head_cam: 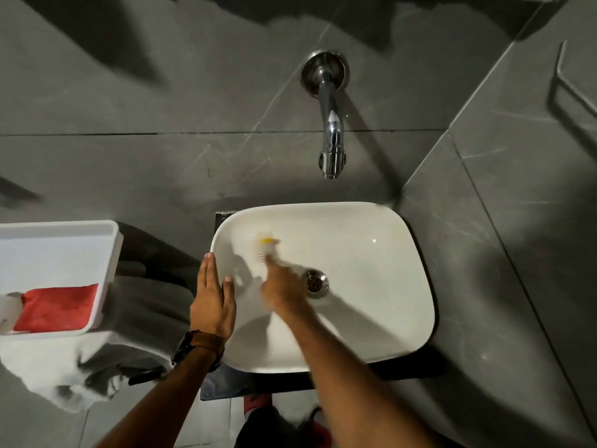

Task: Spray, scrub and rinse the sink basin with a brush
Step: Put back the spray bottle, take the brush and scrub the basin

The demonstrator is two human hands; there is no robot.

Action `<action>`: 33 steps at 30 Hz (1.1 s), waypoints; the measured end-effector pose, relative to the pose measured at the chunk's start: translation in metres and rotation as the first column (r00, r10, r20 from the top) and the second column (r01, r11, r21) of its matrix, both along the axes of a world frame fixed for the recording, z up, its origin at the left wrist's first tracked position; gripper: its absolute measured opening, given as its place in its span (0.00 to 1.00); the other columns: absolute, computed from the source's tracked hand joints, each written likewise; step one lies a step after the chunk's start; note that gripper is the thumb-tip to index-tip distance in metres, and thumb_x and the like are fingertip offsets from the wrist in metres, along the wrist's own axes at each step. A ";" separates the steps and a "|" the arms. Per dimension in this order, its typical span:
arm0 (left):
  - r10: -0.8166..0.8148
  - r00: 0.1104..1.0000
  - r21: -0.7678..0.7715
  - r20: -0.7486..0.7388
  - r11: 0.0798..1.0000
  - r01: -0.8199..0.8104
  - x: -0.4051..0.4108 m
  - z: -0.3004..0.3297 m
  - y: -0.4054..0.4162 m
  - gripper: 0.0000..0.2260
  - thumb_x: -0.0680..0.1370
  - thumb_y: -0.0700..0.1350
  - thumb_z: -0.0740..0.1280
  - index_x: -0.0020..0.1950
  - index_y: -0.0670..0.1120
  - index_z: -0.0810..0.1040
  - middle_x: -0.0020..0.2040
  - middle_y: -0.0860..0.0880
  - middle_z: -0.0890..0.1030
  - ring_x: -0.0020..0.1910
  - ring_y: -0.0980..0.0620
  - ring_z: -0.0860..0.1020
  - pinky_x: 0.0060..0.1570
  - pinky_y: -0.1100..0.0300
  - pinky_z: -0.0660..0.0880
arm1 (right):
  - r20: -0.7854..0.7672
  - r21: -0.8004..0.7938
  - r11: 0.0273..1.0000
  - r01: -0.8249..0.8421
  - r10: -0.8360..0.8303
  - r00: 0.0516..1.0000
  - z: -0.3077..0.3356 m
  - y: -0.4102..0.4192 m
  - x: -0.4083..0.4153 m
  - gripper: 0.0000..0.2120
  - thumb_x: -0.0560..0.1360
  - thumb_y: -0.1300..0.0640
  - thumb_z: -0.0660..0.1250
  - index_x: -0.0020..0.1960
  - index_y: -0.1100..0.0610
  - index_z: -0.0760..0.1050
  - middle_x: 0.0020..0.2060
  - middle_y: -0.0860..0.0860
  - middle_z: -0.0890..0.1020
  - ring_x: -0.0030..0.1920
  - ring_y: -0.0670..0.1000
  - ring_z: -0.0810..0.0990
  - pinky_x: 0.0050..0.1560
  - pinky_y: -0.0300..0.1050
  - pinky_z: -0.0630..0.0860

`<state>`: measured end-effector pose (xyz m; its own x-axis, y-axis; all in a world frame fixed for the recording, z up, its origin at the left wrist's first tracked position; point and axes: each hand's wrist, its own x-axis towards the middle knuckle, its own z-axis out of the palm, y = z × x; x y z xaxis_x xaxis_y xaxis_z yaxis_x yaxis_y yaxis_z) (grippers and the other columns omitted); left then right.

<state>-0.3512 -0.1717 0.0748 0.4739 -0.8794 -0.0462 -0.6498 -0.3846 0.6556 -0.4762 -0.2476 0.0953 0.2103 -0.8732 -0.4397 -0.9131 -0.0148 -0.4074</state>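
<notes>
A white rounded sink basin [371, 273] sits on a dark counter, with a metal drain [316, 282] at its middle. My right hand [284, 287] is inside the basin just left of the drain, shut on a white brush [263, 250] with a yellow mark; both are motion-blurred. The brush head lies against the basin's far-left inner wall. My left hand [211, 299] rests flat on the basin's left rim, fingers together, holding nothing; a brown watch strap is on its wrist. A chrome wall faucet [332, 134] hangs above the basin; no water is visible.
A white tray [106, 253] stands at the left, holding a red cloth [56, 308] and part of a pale bottle [8, 310] at the frame's edge. A grey-white towel [106, 360] lies under and beside it. Grey tiled walls close in behind and on the right.
</notes>
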 end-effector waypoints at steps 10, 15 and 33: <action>0.011 1.000 0.036 -0.017 0.999 -0.011 -0.003 0.004 0.000 0.31 0.80 0.59 0.50 0.80 0.48 0.53 0.80 0.47 0.57 0.71 0.40 0.69 0.59 0.43 0.74 | -0.342 0.080 0.943 -0.324 0.331 0.879 0.026 0.036 -0.094 0.14 0.78 0.55 0.62 0.61 0.54 0.79 0.57 0.54 0.85 0.59 0.57 0.84 0.56 0.49 0.76; 0.012 1.000 0.032 -0.024 0.999 -0.011 -0.005 0.008 0.001 0.31 0.80 0.59 0.50 0.80 0.47 0.53 0.80 0.46 0.57 0.69 0.38 0.72 0.57 0.42 0.75 | -0.605 -0.051 0.996 -0.079 0.032 0.796 0.027 0.010 -0.198 0.16 0.80 0.53 0.57 0.62 0.50 0.79 0.57 0.51 0.85 0.57 0.56 0.83 0.55 0.47 0.75; 0.015 1.000 0.006 -0.024 1.000 -0.015 -0.005 0.003 0.001 0.28 0.82 0.55 0.53 0.80 0.47 0.53 0.80 0.45 0.58 0.71 0.38 0.69 0.63 0.41 0.71 | -0.203 -0.111 0.994 0.000 -0.022 0.979 0.009 -0.041 -0.074 0.16 0.85 0.60 0.54 0.68 0.60 0.74 0.59 0.61 0.82 0.59 0.64 0.82 0.55 0.53 0.76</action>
<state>-0.3566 -0.1704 0.0778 0.4859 -0.8718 -0.0630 -0.6277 -0.3981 0.6690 -0.5505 -0.2881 0.1039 0.1166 -0.9202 -0.3738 -0.9770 -0.0387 -0.2096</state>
